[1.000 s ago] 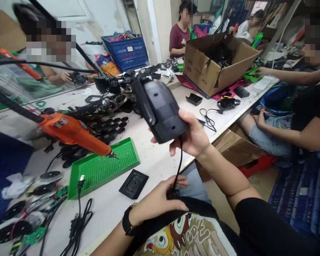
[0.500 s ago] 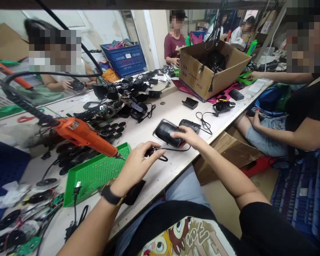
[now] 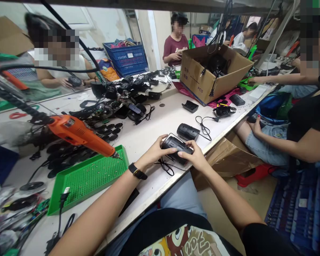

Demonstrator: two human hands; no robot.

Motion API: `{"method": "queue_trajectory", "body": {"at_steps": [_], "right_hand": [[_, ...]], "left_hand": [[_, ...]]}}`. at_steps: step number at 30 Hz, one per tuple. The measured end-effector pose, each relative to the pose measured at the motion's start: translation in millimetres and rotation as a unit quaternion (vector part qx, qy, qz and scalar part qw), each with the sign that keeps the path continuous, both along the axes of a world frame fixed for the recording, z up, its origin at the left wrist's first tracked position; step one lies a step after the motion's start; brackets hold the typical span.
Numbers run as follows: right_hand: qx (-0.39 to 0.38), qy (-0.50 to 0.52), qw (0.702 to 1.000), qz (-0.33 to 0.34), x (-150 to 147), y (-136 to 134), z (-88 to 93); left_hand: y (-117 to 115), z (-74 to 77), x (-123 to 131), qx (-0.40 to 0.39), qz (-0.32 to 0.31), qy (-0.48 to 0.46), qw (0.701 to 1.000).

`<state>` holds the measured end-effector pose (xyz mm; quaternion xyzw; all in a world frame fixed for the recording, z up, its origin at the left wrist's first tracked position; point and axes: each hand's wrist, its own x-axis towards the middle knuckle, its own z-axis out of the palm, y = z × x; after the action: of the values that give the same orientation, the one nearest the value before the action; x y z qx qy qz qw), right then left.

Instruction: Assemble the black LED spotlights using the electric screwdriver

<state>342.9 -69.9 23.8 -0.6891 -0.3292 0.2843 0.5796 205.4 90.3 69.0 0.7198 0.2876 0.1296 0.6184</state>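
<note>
Between my two hands is a black rounded plastic device [image 3: 176, 145] with a thin wire stand and a cord, held just over the table's front edge. My left hand [image 3: 158, 151] grips its left end, thumb across the near face. Around its right end are the fingers of my right hand [image 3: 194, 154], thumb also on the near face. The device's black cord [image 3: 165, 167] loops below it on the table. Just behind lies a similar black device [image 3: 188, 131] with its own cord. What the device is exactly I cannot tell.
An orange electric screwdriver [image 3: 82, 135] hangs over a green tray [image 3: 89, 177] of small screws at left. Black parts [image 3: 128, 92] heap behind. A cardboard box [image 3: 210, 78] stands at the back right. Co-workers sit across the table and at right.
My left hand has moved right from the cord and now grips the device together with my right hand. The device has turned, showing its slotted face, and sits slightly lower and to the right.
</note>
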Motion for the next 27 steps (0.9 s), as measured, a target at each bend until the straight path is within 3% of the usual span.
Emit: {"method": "queue_trajectory", "body": {"at_steps": [4, 8, 10, 13, 18, 27], "right_hand": [[-0.031, -0.134, 0.990, 0.024, 5.5, -9.0, 7.1], [-0.031, -0.218, 0.970, -0.102, 37.8, -0.7, 10.2], [-0.071, -0.232, 0.964, -0.111, 57.6, 11.2, 7.0], [-0.135, -0.200, 0.969, -0.061, 82.3, 28.1, -2.1], [-0.167, -0.136, 0.976, -0.035, 108.0, 34.4, -17.2], [-0.161, -0.058, 0.985, -0.010, 142.9, 30.3, -27.0]], "left_hand": [[0.3, -4.3, 3.0, -0.106, -0.003, -0.015, 0.994], [3.3, -11.2, 2.4, -0.124, 0.027, 0.009, 0.992], [6.8, -13.4, 4.6, -0.118, 0.031, 0.020, 0.992], [11.0, -13.7, 10.8, -0.118, 0.017, 0.033, 0.992], [12.5, -15.3, 24.6, -0.152, -0.015, 0.022, 0.988], [15.7, -42.3, 57.2, -0.166, 0.041, -0.021, 0.985]]}}
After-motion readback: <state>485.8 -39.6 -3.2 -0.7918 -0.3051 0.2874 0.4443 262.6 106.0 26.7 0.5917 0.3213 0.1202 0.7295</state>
